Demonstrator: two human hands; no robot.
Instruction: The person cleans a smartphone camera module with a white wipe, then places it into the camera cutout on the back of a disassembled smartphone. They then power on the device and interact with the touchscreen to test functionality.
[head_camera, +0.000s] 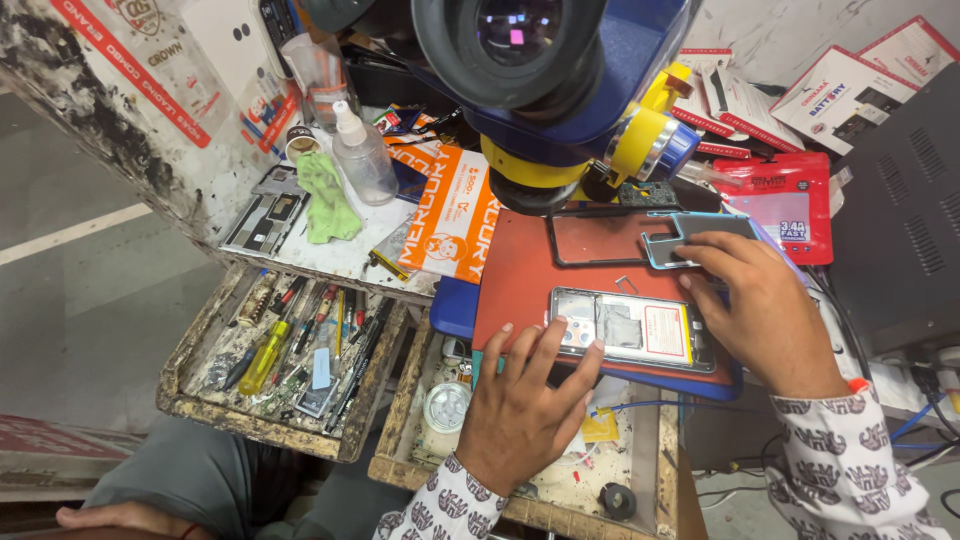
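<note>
Red mat (520, 275), green cloth (325, 197), yellow screwdriver (262, 358), blue-and-yellow microscope (610, 110), white sleeves (850, 460) with dark print.

Single head-worn view, looking steeply down from close above, facing forward over the bench, left hand (520, 410) and right hand (765, 310) low in frame, microscope (545, 70) looming just beyond the fingers, drawer (190, 395) left of them

Matt red mat (520, 280); on it the opened phone (630, 330) – shiny metal; left, a grimy wooden tray (200, 400).
</note>
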